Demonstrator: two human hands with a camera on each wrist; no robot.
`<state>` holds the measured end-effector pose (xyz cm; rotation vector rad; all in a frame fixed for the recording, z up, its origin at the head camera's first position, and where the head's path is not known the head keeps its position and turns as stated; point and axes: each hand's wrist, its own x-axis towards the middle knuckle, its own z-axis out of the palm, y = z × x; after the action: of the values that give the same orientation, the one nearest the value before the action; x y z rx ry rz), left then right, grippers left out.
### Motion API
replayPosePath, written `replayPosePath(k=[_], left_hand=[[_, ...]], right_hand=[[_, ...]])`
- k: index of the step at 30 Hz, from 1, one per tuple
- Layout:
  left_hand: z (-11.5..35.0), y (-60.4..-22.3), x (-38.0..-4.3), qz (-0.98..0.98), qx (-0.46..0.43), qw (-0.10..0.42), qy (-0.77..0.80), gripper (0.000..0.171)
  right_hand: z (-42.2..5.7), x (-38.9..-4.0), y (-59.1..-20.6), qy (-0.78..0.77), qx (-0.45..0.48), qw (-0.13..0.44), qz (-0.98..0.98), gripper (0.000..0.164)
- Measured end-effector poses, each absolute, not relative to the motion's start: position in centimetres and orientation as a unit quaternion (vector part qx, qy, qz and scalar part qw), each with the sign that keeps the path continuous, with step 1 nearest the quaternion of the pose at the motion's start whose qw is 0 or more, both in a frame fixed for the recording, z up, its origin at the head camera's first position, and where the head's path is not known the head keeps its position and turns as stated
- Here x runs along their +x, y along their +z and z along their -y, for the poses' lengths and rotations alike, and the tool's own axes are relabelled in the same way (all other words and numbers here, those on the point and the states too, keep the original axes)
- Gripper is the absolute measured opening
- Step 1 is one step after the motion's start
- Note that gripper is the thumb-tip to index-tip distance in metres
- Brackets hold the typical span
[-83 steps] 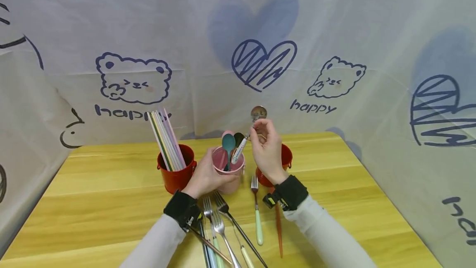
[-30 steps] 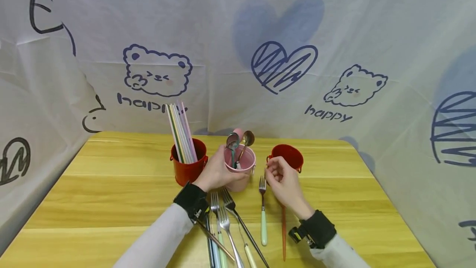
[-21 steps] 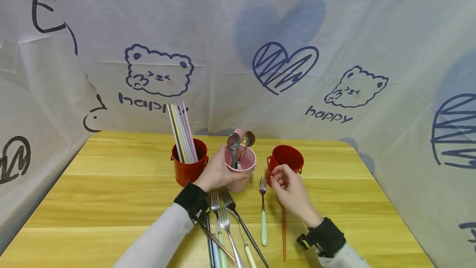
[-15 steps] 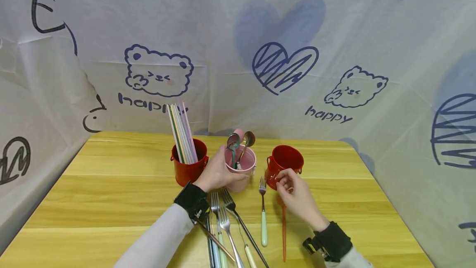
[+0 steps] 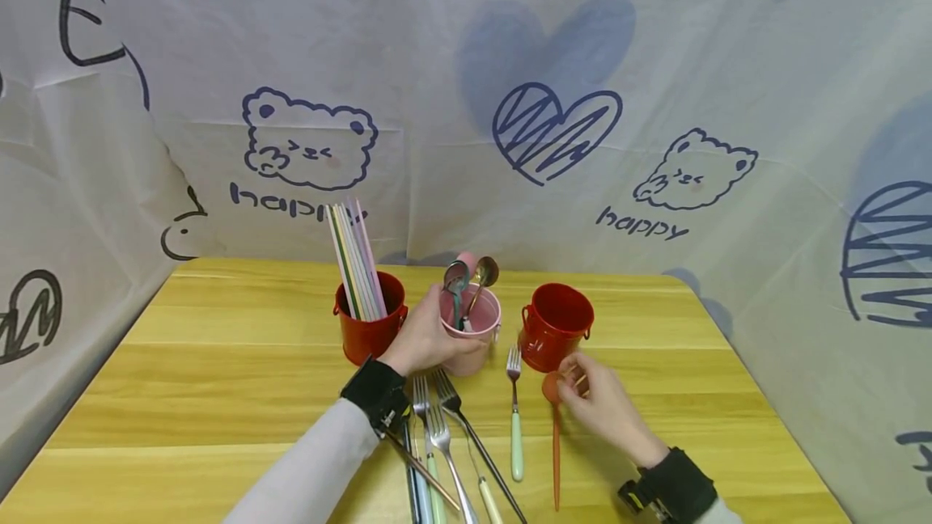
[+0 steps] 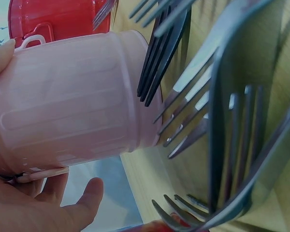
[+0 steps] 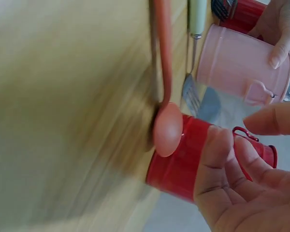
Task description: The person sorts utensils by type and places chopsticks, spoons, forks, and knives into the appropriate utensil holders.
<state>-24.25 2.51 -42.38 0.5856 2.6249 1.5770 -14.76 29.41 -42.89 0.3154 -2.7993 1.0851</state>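
Observation:
My left hand (image 5: 421,344) grips the pink bucket (image 5: 466,361) around its rim, thumb along the near side. Several spoons (image 5: 486,272) stand in that bucket, bowls up. My right hand (image 5: 600,404), fingers loosely bent, is by the bowl of an orange spoon (image 5: 557,447) lying on the table. In the right wrist view, a gap shows between the fingertips and the orange spoon (image 7: 168,130), and nothing is in that hand. Behind the spoon stands a red bucket (image 5: 540,344) with nothing visible inside. The left wrist view shows the pink bucket's (image 6: 67,101) side up close.
A second red bucket (image 5: 360,340) at left holds several straws (image 5: 357,265). Several forks (image 5: 439,427) lie in a loose pile before the pink bucket, handles toward me. A fork with a pale green handle (image 5: 517,445) lies beside the orange spoon. A printed cloth (image 5: 437,184) hangs behind the table.
The spoon with the white handle left my right hand and now stands in the pink bucket. That hand then moved right and toward me, to the orange spoon. My left hand keeps its grip.

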Motion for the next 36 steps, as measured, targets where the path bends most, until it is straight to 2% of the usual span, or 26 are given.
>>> replayPosePath(k=[15,23,30,36], left_hand=[[-2.5,-42.3,-24.4,-0.845,0.186,0.013,0.501,0.087],[-2.5,-42.4,-24.5,-0.841,0.194,0.013,0.504,0.086],[-2.5,-42.3,-24.4,-0.843,0.194,0.011,0.502,0.088],[-2.4,-42.3,-24.4,-0.845,0.190,0.015,0.500,0.088]], right_hand=[[-30.1,-13.6,-43.8,0.294,0.139,-0.022,0.945,0.016],[-29.8,-13.2,-44.0,0.269,0.146,-0.062,0.950,0.021],[-29.6,-13.1,-44.7,0.257,0.161,-0.075,0.950,0.028],[-29.3,-13.2,-45.0,0.252,0.170,-0.072,0.950,0.027]])
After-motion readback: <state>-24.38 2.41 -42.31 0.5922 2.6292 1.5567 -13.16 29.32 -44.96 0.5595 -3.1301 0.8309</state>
